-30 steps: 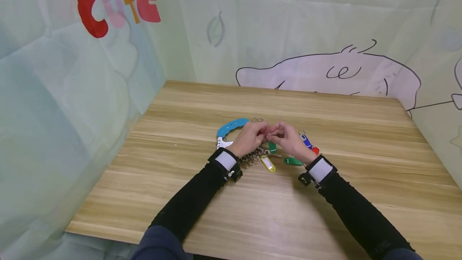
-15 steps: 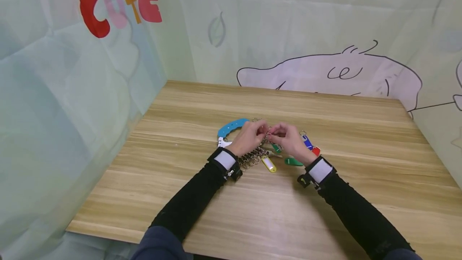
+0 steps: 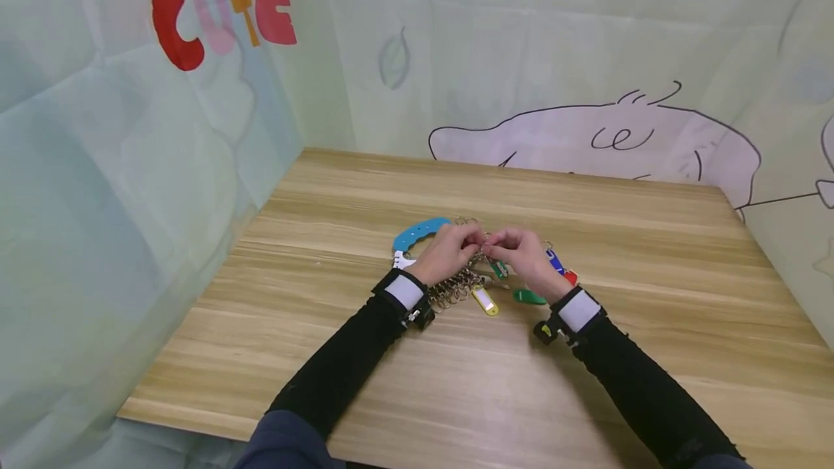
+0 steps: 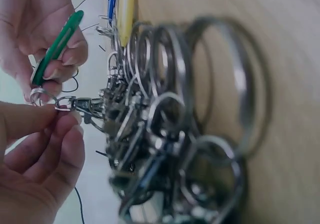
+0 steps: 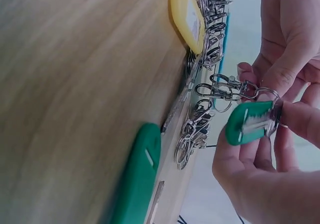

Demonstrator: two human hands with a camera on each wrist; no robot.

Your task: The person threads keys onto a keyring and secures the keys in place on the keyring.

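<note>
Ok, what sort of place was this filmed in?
Probably a makeshift indoor recording booth: creased, printed cloth hangs behind and left of a wooden table, and the person wears wrist straps carrying small devices.

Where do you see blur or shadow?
Left wrist view: the largest silver metal ring is blurred; right wrist view: the long green plastic tag blurs toward the frame's bottom; head view: a soft shadow on the brown wooden table beside the black right sleeve.

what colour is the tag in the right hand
Green; the tag shows best in the right wrist view.
</note>
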